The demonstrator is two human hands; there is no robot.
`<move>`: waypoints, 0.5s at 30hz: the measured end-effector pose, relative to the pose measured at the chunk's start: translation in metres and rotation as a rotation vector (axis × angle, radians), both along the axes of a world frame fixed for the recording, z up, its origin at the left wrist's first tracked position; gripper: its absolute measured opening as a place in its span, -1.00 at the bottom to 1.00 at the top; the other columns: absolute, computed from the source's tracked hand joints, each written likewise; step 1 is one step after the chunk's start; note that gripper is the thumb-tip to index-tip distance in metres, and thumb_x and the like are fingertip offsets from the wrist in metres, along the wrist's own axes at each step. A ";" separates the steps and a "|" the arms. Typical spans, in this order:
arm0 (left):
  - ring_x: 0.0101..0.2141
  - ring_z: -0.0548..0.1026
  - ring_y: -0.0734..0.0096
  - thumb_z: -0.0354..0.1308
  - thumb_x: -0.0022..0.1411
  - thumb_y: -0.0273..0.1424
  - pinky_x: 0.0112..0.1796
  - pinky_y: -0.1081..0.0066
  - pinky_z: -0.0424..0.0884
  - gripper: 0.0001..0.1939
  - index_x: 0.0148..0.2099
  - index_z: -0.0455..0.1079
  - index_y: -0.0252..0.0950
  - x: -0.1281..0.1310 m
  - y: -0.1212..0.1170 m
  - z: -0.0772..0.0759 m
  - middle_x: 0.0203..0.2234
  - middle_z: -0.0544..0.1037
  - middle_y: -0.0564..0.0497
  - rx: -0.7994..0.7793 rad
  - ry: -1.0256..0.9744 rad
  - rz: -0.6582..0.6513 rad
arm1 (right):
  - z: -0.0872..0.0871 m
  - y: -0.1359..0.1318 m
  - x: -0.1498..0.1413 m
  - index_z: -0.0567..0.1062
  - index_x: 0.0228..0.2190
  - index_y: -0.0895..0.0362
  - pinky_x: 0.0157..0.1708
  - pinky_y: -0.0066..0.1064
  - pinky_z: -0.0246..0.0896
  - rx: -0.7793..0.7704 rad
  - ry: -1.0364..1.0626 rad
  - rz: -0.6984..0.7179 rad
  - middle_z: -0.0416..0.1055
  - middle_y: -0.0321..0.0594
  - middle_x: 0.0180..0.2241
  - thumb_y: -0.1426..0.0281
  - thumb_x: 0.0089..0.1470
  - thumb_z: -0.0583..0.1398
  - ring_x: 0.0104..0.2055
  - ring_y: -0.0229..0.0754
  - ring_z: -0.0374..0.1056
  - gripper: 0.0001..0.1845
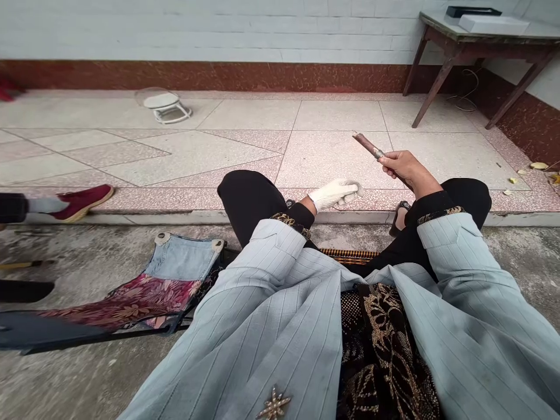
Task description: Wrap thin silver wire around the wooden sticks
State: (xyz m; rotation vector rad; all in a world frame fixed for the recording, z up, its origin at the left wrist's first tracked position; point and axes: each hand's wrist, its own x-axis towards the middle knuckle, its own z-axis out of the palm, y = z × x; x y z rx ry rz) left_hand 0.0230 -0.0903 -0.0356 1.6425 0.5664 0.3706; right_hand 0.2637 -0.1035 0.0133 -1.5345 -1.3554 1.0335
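My right hand (405,168) is bare and closed around a slim brown stick-like tool (366,143). Grey wire or a metal band is wound on it beside my fingers, and its far end is pale and points up and to the left. Whether it is a blade or a wooden stick I cannot tell. My left hand (335,193) wears a white knitted glove. Its fingers are curled together over the step's edge, between my knees; a blurred pale bit shows at the fingertips, too unclear to name. The two hands are apart.
A low white stool (164,104) stands on the tiled step. A wooden table (455,41) with a white box (493,24) is at the back right. To my left are a fabric folding recliner (144,291) and another person's red shoe (85,202). Yellow leaves (539,165) lie right.
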 end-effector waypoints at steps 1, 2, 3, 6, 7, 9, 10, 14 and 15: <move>-0.65 0.10 0.64 -0.02 0.36 -0.26 -0.62 0.56 -0.02 -0.73 -0.17 0.38 -0.36 0.000 -0.001 0.001 -0.62 0.16 0.18 0.009 0.003 0.003 | -0.001 0.001 0.000 0.52 -0.37 0.26 -0.68 -0.51 -0.02 0.008 -0.017 -0.001 0.28 -0.33 -0.63 0.51 0.19 0.21 -0.66 -0.42 0.11 -0.90; -0.65 0.10 0.63 -0.02 0.36 -0.28 -0.62 0.56 -0.02 -0.74 -0.17 0.38 -0.36 0.001 -0.002 0.003 -0.63 0.16 0.18 0.024 0.011 0.009 | -0.001 0.001 0.001 0.53 -0.34 0.27 -0.67 -0.51 -0.01 0.013 -0.041 -0.003 0.28 -0.33 -0.62 0.50 0.19 0.22 -0.66 -0.42 0.11 -0.91; -0.66 0.09 0.63 -0.03 0.36 -0.29 -0.62 0.55 -0.02 -0.74 -0.18 0.38 -0.36 0.001 -0.004 0.004 -0.64 0.16 0.18 0.043 0.023 0.016 | -0.002 0.002 0.001 0.55 -0.30 0.27 -0.66 -0.50 0.00 0.018 -0.075 -0.007 0.29 -0.33 -0.62 0.49 0.18 0.22 -0.65 -0.41 0.11 -0.90; -0.66 0.08 0.62 -0.04 0.34 -0.30 -0.62 0.54 0.00 -0.75 -0.22 0.38 -0.33 0.002 -0.005 0.007 -0.66 0.17 0.18 0.117 0.061 0.044 | -0.004 0.005 0.002 0.58 -0.23 0.28 -0.61 -0.45 0.04 0.023 -0.251 -0.026 0.32 -0.29 -0.59 0.44 0.16 0.24 -0.62 -0.38 0.14 -0.83; -0.66 0.09 0.61 -0.05 0.33 -0.30 -0.61 0.54 0.01 -0.75 -0.23 0.39 -0.33 0.002 -0.006 0.008 -0.66 0.17 0.17 0.144 0.070 0.050 | -0.005 0.006 0.002 0.60 -0.22 0.27 -0.58 -0.44 0.06 0.023 -0.329 -0.028 0.34 -0.26 -0.58 0.42 0.16 0.24 -0.61 -0.36 0.15 -0.80; -0.65 0.10 0.61 -0.05 0.32 -0.30 -0.60 0.54 0.02 -0.75 -0.23 0.39 -0.32 0.002 -0.006 0.009 -0.65 0.18 0.16 0.180 0.080 0.053 | -0.007 0.008 0.003 0.62 -0.22 0.25 -0.52 -0.39 0.07 0.031 -0.489 -0.017 0.39 -0.20 -0.54 0.36 0.14 0.26 -0.56 -0.31 0.20 -0.77; -0.65 0.10 0.60 -0.05 0.32 -0.30 -0.59 0.53 0.02 -0.75 -0.24 0.39 -0.32 0.002 -0.007 0.010 -0.65 0.18 0.16 0.189 0.085 0.055 | -0.009 0.008 0.003 0.63 -0.23 0.23 -0.50 -0.38 0.07 0.041 -0.565 -0.006 0.41 -0.17 -0.52 0.33 0.13 0.27 -0.53 -0.27 0.23 -0.76; -0.64 0.11 0.58 -0.04 0.31 -0.29 -0.58 0.51 0.02 -0.75 -0.24 0.39 -0.33 0.002 -0.009 0.012 -0.66 0.18 0.16 0.213 0.102 0.061 | -0.016 0.010 0.006 0.66 -0.20 0.14 -0.43 -0.33 0.04 0.099 -0.801 0.032 0.46 -0.11 -0.45 0.25 0.09 0.29 -0.40 -0.16 0.28 -0.71; -0.64 0.12 0.58 -0.04 0.31 -0.29 -0.58 0.51 0.03 -0.74 -0.24 0.39 -0.33 0.002 -0.009 0.012 -0.66 0.18 0.16 0.231 0.107 0.058 | -0.017 0.010 0.006 0.66 -0.19 0.12 -0.42 -0.32 0.04 0.106 -0.850 0.049 0.47 -0.10 -0.43 0.24 0.08 0.30 -0.39 -0.15 0.29 -0.71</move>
